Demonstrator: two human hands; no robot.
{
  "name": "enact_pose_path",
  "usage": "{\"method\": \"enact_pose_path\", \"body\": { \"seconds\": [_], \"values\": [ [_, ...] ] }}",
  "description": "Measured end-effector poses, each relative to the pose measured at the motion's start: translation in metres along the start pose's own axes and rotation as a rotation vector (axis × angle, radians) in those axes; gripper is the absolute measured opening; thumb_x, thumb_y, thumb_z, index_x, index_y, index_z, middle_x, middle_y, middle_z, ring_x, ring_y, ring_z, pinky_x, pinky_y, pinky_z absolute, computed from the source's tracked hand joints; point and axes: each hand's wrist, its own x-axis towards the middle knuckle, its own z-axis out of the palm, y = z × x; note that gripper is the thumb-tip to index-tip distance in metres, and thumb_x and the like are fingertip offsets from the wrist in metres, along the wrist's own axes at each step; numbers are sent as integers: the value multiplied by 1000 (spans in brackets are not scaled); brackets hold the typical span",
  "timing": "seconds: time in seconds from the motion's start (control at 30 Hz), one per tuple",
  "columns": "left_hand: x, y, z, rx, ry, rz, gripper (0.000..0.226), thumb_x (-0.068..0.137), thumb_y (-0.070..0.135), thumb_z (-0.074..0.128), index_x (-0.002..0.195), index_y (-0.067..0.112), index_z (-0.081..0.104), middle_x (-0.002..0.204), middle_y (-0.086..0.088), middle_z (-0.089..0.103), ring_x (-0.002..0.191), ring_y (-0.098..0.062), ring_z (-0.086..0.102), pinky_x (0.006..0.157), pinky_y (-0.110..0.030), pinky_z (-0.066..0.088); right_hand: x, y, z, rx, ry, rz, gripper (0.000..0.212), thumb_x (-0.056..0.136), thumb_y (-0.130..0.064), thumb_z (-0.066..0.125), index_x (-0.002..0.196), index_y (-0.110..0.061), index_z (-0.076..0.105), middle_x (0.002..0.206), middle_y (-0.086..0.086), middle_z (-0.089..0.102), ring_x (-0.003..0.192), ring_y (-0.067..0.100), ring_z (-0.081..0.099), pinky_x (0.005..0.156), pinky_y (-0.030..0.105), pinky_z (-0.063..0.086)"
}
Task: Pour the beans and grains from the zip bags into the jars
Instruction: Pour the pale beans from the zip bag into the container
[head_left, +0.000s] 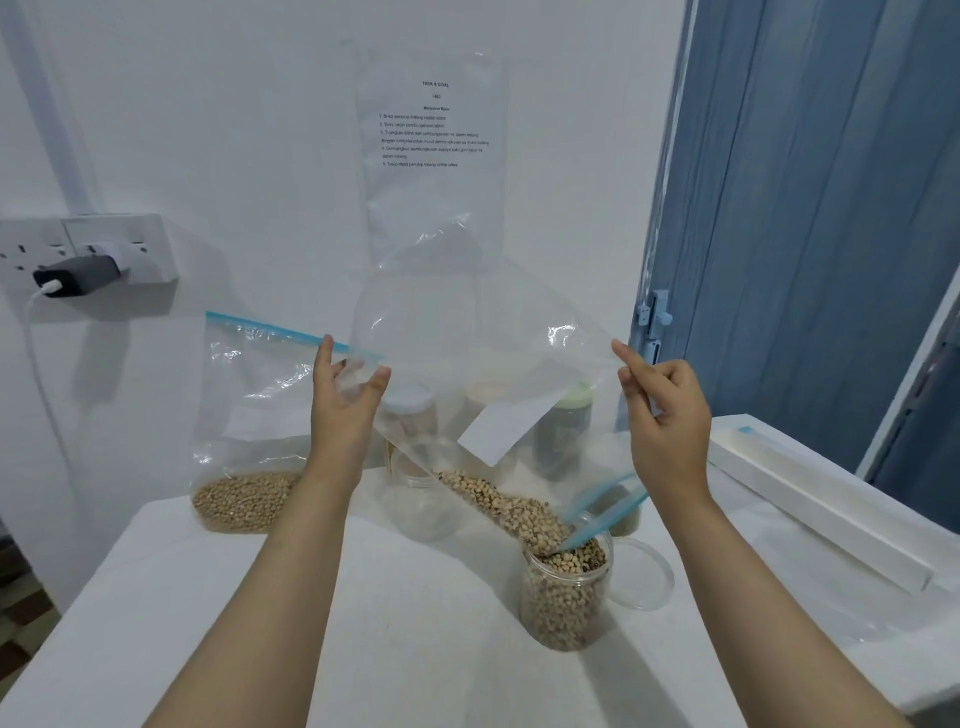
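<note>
I hold a clear zip bag (483, 332) upside down and tilted over the table. My left hand (345, 400) pinches its raised bottom corner on the left, and my right hand (662, 410) pinches the other corner. Speckled beans (511, 506) slide down the bag through its blue zip mouth (605, 512) into an open clear jar (566, 592), which is nearly full. A second zip bag (249, 410) with pale beans at its bottom stands at the left against the wall.
Behind the bag stand an empty clear jar (423, 501) and three lidded jars (563, 431). A clear lid (647, 574) lies right of the filling jar. A white box (826, 499) lies along the table's right edge. A wall socket with charger (83, 260) is left.
</note>
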Motion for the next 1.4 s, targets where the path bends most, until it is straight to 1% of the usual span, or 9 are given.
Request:
{"method": "enact_pose_path", "body": {
  "seconds": [0.3, 0.6, 0.73, 0.83, 1.07, 1.13, 1.23, 1.27, 1.4],
  "values": [
    [3, 4, 1, 15, -5, 3, 76, 88, 31, 74, 149, 42, 31, 140, -4, 51, 127, -25, 56, 110, -49, 43, 4, -3, 1, -33, -11, 7, 33, 100, -18, 57, 131, -29, 61, 81, -14, 40, 76, -2, 45, 70, 7, 36],
    [3, 9, 3, 29, -1, 12, 78, 87, 33, 75, 150, 42, 30, 143, -6, 49, 126, -23, 56, 109, -48, 44, 4, -2, -2, -24, -9, 20, 33, 101, -18, 57, 130, -30, 61, 81, -14, 41, 75, 0, 46, 70, 7, 36],
    [3, 13, 5, 13, 1, 17, 82, 80, 40, 77, 148, 42, 32, 141, -5, 51, 126, -24, 57, 110, -48, 44, 5, -3, -2, -12, -6, 38, 31, 101, -18, 57, 130, -28, 63, 81, -13, 39, 74, 1, 45, 70, 7, 36],
    [4, 17, 9, 12, -14, 30, 76, 87, 32, 75, 149, 40, 32, 141, -5, 51, 124, -24, 57, 110, -48, 44, 5, -2, -5, -13, 15, 43, 31, 101, -17, 58, 130, -26, 65, 81, -13, 38, 73, 2, 43, 71, 8, 36],
    [2, 24, 15, 38, 0, 52, 75, 89, 31, 72, 151, 37, 30, 139, -3, 53, 122, -15, 57, 110, -44, 44, 7, -2, -6, -15, 0, 81, 31, 101, -21, 56, 131, -28, 64, 81, -11, 38, 73, 0, 42, 70, 6, 35],
    [2, 27, 16, 53, -1, 61, 75, 90, 29, 72, 151, 36, 29, 138, -3, 54, 112, -10, 61, 109, -44, 45, 8, -1, -6, -11, 0, 89, 31, 102, -22, 56, 131, -30, 63, 81, -11, 38, 73, 0, 42, 70, 6, 35],
    [2, 31, 18, 68, -6, 66, 75, 91, 29, 71, 152, 34, 28, 139, -2, 53, 95, 6, 62, 108, -44, 46, 9, 0, -7, -7, -9, 101, 31, 102, -24, 56, 131, -33, 61, 82, -11, 39, 74, 1, 43, 70, 6, 36],
    [2, 32, 18, 70, -5, 66, 75, 91, 29, 70, 152, 34, 28, 139, -3, 53, 96, 5, 62, 108, -44, 46, 9, 0, -7, -7, -12, 104, 31, 102, -24, 55, 131, -32, 62, 82, -10, 39, 74, 1, 43, 70, 6, 36],
    [2, 30, 16, 72, -5, 63, 75, 90, 29, 71, 152, 34, 28, 141, -5, 52, 118, -17, 59, 109, -45, 45, 9, 0, -6, -4, -20, 107, 31, 102, -24, 56, 131, -31, 62, 81, -12, 38, 73, 0, 43, 70, 6, 36]
  ]
}}
